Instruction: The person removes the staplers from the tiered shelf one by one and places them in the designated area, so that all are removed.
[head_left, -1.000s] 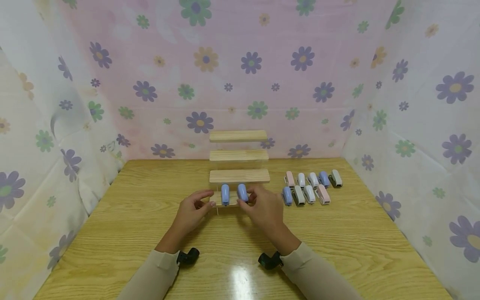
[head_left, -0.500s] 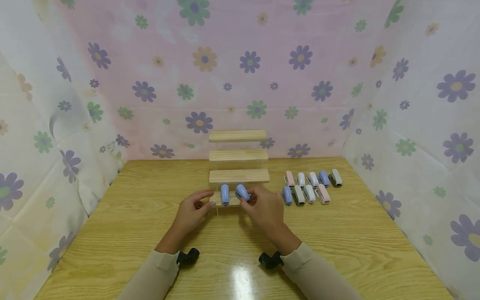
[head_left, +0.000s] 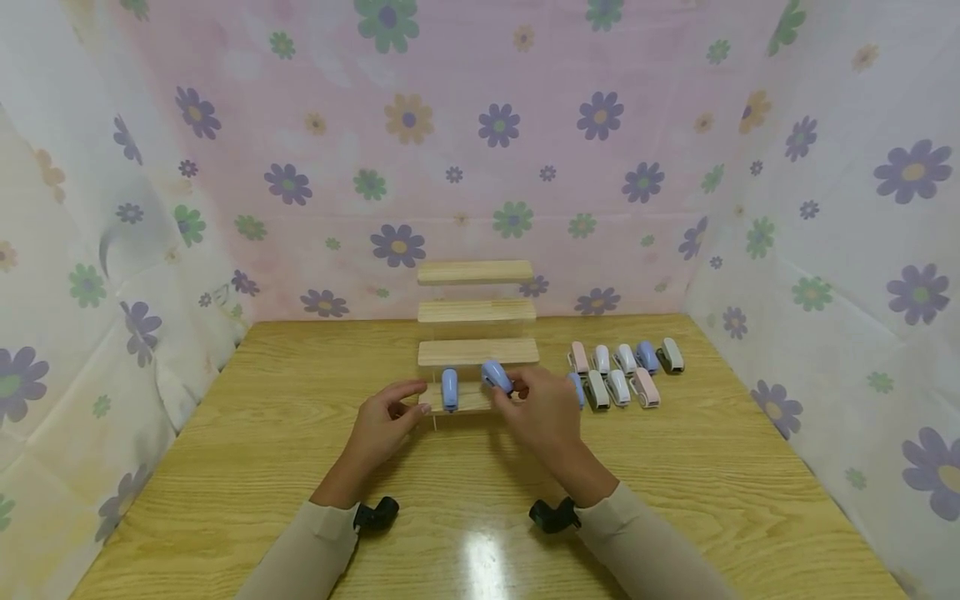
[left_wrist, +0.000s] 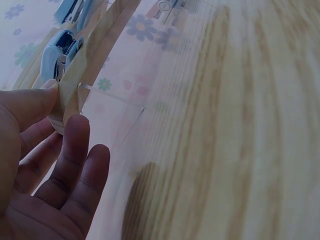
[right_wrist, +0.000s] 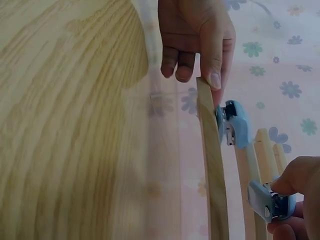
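Note:
My left hand (head_left: 384, 423) grips the left end of the lowest wooden shelf (head_left: 471, 402), thumb at its front edge in the left wrist view. A blue mini stapler (head_left: 449, 389) stands on that shelf, close to those fingertips. My right hand (head_left: 546, 414) pinches a second blue mini stapler (head_left: 496, 375) between thumb and fingers. This one is tilted, raised over the right part of the same shelf. From the right wrist view, the held stapler (right_wrist: 260, 200) shows its open metal underside, apart from the standing one (right_wrist: 242, 125).
Above the lowest shelf rise three more wooden tiers (head_left: 478, 352) of the stand. Several mini staplers in pink, white (head_left: 618, 387), blue and grey lie in two rows on the wooden table (head_left: 300, 375) to the right. A flowered cloth (head_left: 480, 200) encloses the table's back and sides.
The right hand has turned the second blue stapler askew, then lifted it up and to the right. My left hand and the first blue stapler have stayed in place.

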